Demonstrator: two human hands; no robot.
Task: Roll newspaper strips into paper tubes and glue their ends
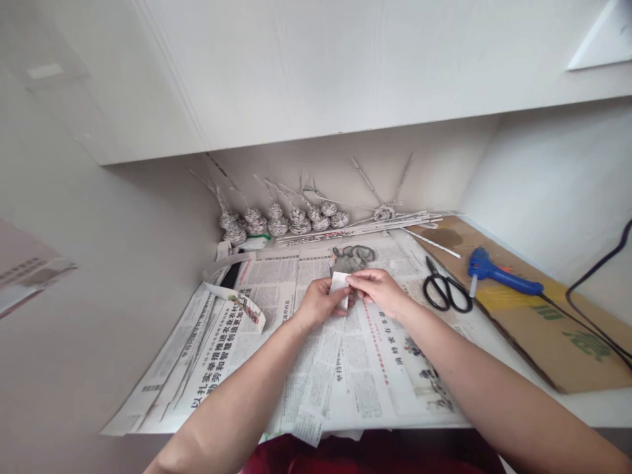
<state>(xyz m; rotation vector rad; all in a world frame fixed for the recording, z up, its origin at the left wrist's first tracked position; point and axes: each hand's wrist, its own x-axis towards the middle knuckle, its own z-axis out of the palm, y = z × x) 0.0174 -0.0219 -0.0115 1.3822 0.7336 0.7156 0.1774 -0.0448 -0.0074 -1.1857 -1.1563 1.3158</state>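
Observation:
My left hand and my right hand meet above the middle of the newspaper-covered table. Between their fingertips is a small whitish strip of paper, pinched from both sides. Its lower part is partly covered by my left fingers. Below my hands, a printed newspaper strip slants down over the table's front edge; I cannot tell whether it joins the piece I hold. Just beyond my fingers lies a grey, crumpled-looking thing with a dark looped edge, its kind unclear.
Woven paper gourd shapes line the back wall, several in all, with rolled paper sticks before them. Black-handled scissors and a blue glue gun on cardboard lie right. Left are newspaper strips. An overhang spans above.

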